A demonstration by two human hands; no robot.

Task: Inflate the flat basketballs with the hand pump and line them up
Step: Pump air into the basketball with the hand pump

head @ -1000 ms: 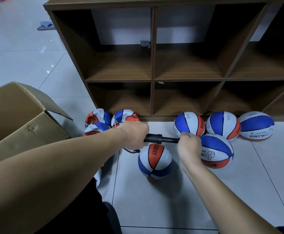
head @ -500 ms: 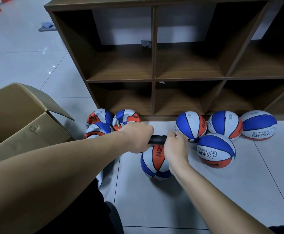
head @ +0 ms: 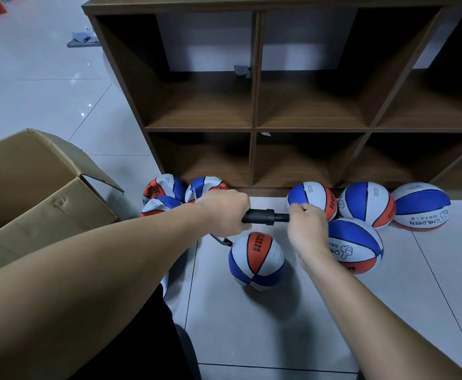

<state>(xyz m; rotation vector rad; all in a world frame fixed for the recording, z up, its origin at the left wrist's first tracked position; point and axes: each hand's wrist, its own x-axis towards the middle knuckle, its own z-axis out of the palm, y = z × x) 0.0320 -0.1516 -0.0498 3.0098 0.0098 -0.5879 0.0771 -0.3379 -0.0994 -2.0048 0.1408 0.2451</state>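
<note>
Two hands on the black pump [head: 258, 216]: left hand [head: 224, 212] wrapped tight round its body, right hand [head: 308, 229] curled round the handle end. Short hose down to the ball [head: 257, 261] on the floor just below. Four round balls [head: 368, 207] to the right by the shelf [head: 254, 105], flat ones [head: 161, 190] on the left.

Light dim, cool, bluish. Glossy floor tiles [head: 40, 89] carry soft white glare toward the far left, small bright specks there. Shelf unit [head: 254, 105] compartments fall into deep shadow, darkest at the upper right. The ball [head: 256, 260] under the hands throws a soft shadow toward the viewer. Wide-angle bending: shelf uprights splay outward, near forearms swell large at the lower edge. Focus fair at centre, softer at corners.
</note>
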